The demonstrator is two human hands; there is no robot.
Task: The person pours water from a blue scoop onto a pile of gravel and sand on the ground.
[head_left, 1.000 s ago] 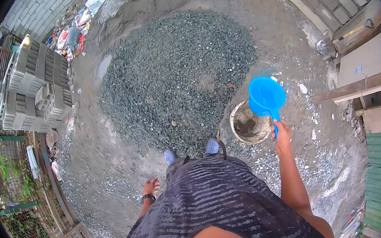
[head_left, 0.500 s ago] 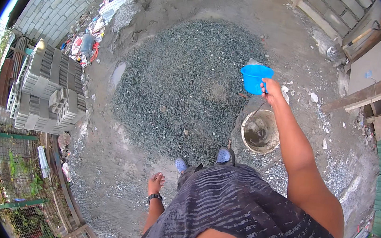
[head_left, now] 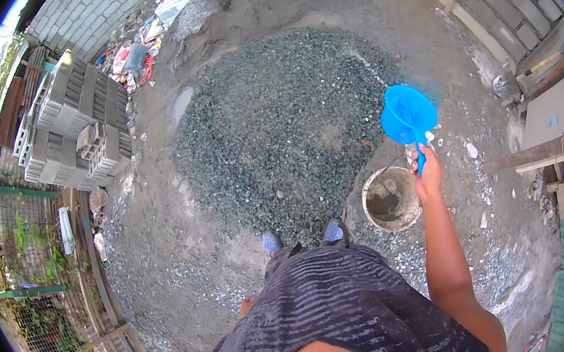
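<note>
Right hand [head_left: 427, 175] closed round the handle of a round blue plastic dipper [head_left: 410, 115], above the ground at the grey gravel heap's [head_left: 280, 134] right edge, beyond a cement-crusted round bucket [head_left: 405, 214]. Change: dipper has swung rightward; a pale streak [head_left: 371, 68] now crosses the gravel. Judged: liquid flung, load mostly spent. Left hand [head_left: 248, 305] now mostly shirt-hidden; its state can't be told.

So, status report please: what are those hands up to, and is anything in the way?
Right fingers closed on blue dipper handle. Left hand mostly hidden by shirt. Bucket beside gravel pile; nothing visibly blocking dipper.
</note>
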